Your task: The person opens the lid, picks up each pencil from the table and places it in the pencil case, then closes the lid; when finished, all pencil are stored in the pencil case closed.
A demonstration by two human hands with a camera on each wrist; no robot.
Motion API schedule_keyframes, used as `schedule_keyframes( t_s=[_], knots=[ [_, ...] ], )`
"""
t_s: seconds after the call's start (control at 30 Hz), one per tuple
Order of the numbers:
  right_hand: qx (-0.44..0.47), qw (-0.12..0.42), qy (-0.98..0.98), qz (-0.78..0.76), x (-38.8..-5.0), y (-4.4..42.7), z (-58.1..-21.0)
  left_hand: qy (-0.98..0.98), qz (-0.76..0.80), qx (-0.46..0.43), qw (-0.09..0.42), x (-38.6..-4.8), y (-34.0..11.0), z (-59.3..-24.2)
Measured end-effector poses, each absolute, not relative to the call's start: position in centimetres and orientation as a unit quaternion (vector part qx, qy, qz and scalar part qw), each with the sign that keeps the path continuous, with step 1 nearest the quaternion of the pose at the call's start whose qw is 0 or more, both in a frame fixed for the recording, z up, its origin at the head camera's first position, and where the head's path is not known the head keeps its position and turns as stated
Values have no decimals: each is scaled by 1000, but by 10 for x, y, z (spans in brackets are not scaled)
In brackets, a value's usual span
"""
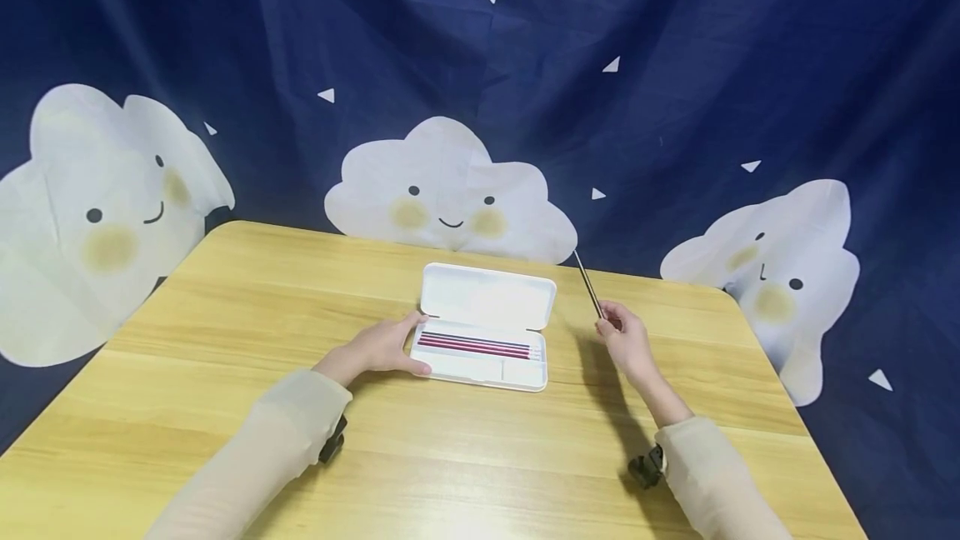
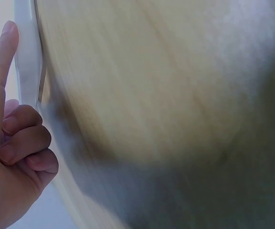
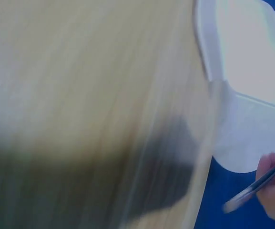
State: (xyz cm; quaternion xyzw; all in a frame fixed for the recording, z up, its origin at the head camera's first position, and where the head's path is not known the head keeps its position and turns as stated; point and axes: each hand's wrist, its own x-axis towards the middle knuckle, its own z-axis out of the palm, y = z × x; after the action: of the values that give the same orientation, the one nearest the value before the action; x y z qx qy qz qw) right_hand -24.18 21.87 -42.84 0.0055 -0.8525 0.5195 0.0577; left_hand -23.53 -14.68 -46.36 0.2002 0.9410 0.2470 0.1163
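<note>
An open white pencil case (image 1: 461,368) lies on the table, its lid (image 1: 487,297) tipped back. Several dark and red pencils (image 1: 472,346) lie side by side in its long compartment. My left hand (image 1: 381,347) grips the case's left end, with the thumb along the near edge. In the left wrist view that thumb is stretched out and other fingers are curled. To the right of the case, my right hand (image 1: 626,344) pinches a dark pencil (image 1: 588,285) above the table. It slants up toward the back, and a pale end shows in the right wrist view.
The wooden table (image 1: 225,332) has rounded far corners. Behind it hangs a dark blue cloth (image 1: 420,32) with white clouds and small triangles. Dark devices (image 1: 647,468) are worn at both wrists.
</note>
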Motion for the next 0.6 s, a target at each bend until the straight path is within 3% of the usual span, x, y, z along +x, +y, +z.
schedule_keyframes(
  t_s=[0.3,0.6],
  knots=[
    [92,185,-854,477,-230,200,-419,942,242,200,119,-235,-146,-464],
    [207,157,-882,393,-223,176,-422,943,241,199,118,-234,-147,-462]
  ],
)
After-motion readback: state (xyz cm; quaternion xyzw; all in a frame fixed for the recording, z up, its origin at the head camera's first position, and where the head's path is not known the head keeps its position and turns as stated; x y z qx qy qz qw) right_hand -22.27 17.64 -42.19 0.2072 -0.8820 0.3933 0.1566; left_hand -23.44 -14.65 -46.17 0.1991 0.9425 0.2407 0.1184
